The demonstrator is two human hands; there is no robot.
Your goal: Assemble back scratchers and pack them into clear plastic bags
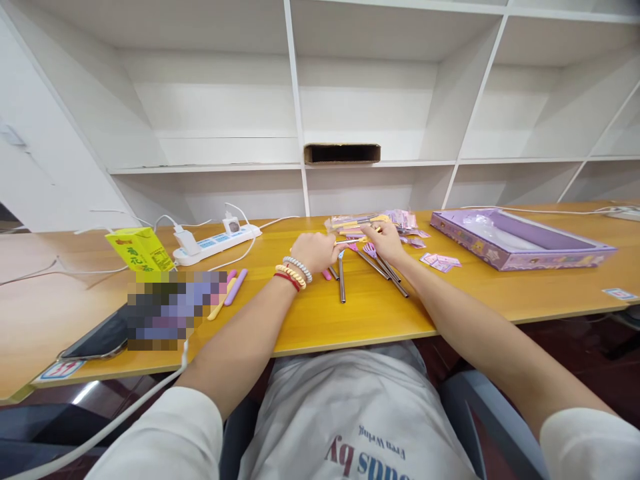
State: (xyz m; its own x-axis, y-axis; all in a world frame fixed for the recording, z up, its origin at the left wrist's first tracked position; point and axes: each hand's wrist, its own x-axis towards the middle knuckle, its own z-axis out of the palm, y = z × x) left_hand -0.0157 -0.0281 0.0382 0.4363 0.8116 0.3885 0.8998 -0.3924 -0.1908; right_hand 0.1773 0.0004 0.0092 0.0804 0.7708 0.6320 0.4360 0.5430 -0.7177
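My left hand (314, 255), with bead bracelets at the wrist, is closed on one end of a thin metal rod (349, 242). My right hand (386, 241) pinches the rod's other end, where a yellow plastic head (365, 239) partly shows between the fingers. Below the hands lie several loose metal rods with coloured heads: one blue-tipped rod (342, 280), and others with a pink head (353, 247) and a slotted purple head (370, 250). Behind the hands is a clear plastic bag (336, 222) with yellow and purple pieces.
Small printed cards (440, 262) lie right of my right hand, before an open purple box (547, 259). To the left are purple and yellow handles (236, 287), a phone (97, 333), a yellow carton (140, 250) and a power strip (217, 245) with cables. Shelves stand behind.
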